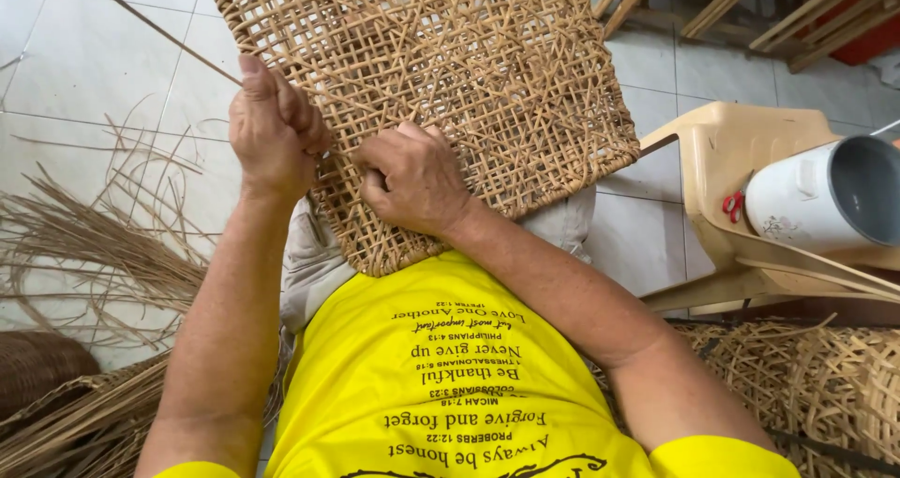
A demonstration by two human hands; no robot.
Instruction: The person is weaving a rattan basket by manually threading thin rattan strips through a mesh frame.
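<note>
on lap, left hand fisted round thin rattan strand running toward 10 o'clock; right hand curled, fingertips pressed on woven cane panel. loose strips at 9. risk: hard pull could snap strand, distort weave.

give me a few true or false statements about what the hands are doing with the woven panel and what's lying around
1. The left hand grips a thin rattan strand that runs up to the left. True.
2. The right hand is lifted clear of the woven cane panel. False: it rests on the panel, fingers curled against the weave.
3. Loose cane strips lie on the tiled floor on the left. True.
4. The white cylindrical container stands on the floor. False: it lies on its side on the beige plastic chair.
5. The panel rests on the person's lap. True.
</note>
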